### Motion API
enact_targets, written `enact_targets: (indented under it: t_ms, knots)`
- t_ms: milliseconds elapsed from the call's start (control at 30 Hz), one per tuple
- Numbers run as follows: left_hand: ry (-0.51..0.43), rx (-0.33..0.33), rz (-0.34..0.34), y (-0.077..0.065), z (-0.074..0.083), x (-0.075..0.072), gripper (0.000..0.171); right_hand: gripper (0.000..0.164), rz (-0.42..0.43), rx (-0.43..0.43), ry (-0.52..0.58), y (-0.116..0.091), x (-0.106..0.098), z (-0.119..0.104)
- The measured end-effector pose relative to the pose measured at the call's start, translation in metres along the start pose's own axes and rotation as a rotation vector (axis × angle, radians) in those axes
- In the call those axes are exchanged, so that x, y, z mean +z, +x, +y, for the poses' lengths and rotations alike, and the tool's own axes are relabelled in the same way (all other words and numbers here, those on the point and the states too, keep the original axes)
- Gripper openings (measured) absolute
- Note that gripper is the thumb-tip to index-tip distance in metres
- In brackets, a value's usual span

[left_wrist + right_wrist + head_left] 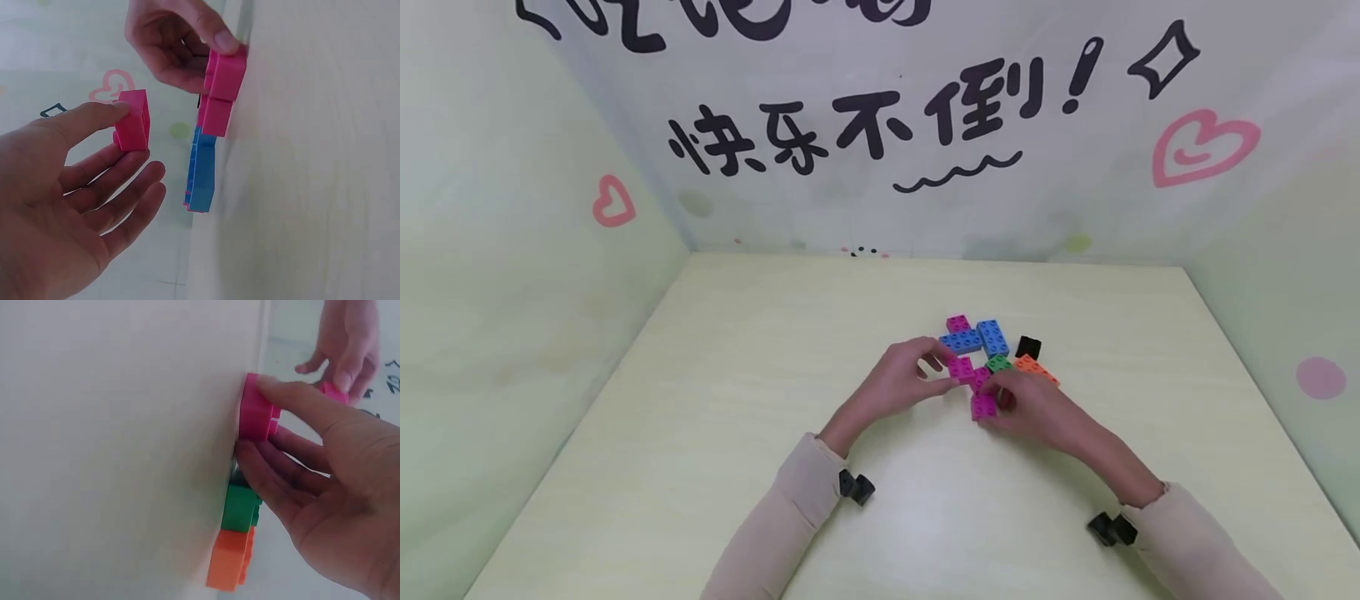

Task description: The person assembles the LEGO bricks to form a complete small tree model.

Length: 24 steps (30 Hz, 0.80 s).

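In the head view, my left hand (898,379) pinches a small pink toy building brick (960,370) between thumb and fingers. The left wrist view shows this brick (132,120) held off the table, its hollow underside turned sideways. My right hand (1037,408) holds another pink brick (982,407) at the table surface, thumb on one side and fingertips on the other, as the right wrist view shows on that brick (255,412). A further pink brick (979,378) sits just behind it, partly covered by the right fingers. Whether these two are joined, I cannot tell.
Close behind the hands lie a green brick (998,362), an orange brick (1034,367), a black brick (1029,347), two long blue bricks (961,341) and a pink brick (957,322). A printed cloth wall (820,217) borders the pale table (737,333) at the back.
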<state>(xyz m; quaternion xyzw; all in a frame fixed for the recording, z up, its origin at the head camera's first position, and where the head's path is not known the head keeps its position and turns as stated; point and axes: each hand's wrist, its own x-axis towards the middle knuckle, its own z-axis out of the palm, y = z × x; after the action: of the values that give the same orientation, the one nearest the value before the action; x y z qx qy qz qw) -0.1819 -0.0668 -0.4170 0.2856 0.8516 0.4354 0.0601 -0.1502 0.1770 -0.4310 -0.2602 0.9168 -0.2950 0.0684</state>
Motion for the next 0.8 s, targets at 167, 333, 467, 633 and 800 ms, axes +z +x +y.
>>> enact_targets:
  t_ms: [167, 333, 467, 633, 800]
  knots:
    - [0.039, 0.028, -0.018, 0.004, -0.005, 0.014, 0.035, 0.027, 0.049, -0.011, 0.005, 0.014, -0.004, 0.015]
    - [0.120, 0.020, -0.032, 0.011, -0.009, 0.026, 0.035, 0.025, 0.039, -0.026, 0.001, 0.019, -0.004, 0.020]
    - [0.207, 0.024, -0.049, 0.017, -0.007, 0.030, 0.034, 0.026, 0.038, -0.024, -0.001, 0.020, -0.004, 0.020]
    - [0.261, 0.048, -0.068, 0.024, -0.004, 0.035, 0.036, 0.028, 0.037, 0.004, 0.022, 0.020, -0.004, 0.020]
    - [0.283, 0.054, -0.083, 0.030, 0.000, 0.039, 0.037, 0.028, 0.045, 0.000, 0.022, 0.018, -0.005, 0.022]
